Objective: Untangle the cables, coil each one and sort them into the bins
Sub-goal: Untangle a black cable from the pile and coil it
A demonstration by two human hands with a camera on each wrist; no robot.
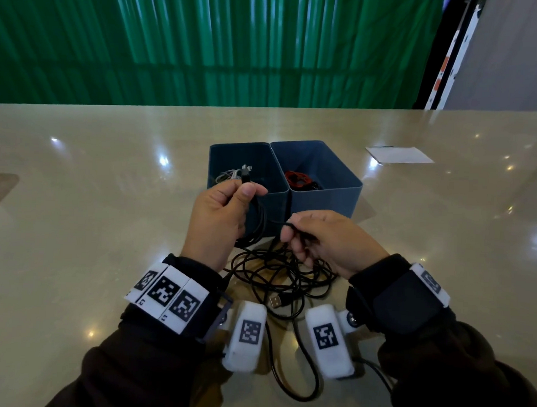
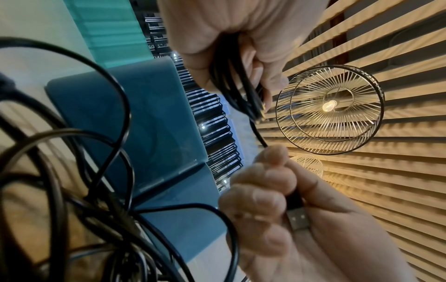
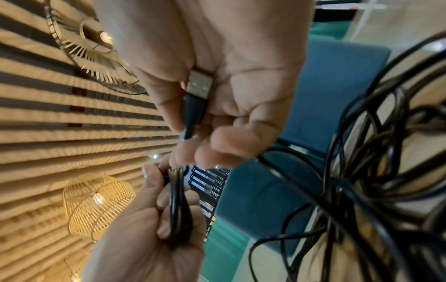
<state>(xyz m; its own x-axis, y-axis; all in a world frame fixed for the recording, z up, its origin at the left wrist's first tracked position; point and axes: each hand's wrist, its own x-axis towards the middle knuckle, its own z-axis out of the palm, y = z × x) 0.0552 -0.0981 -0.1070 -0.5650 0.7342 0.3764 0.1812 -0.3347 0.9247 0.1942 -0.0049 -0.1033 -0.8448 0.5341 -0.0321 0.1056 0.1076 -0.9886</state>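
While my left hand (image 1: 220,213) clamps a coiled black cable (image 1: 257,221) just in front of the blue bins (image 1: 322,202), my right hand (image 1: 324,239) pinches its plug end (image 3: 196,95) above the tangle (image 1: 276,274) on the tabletop (image 1: 92,195).

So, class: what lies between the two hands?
In the head view, a short taut stretch of black cable runs from the left hand to the right hand.
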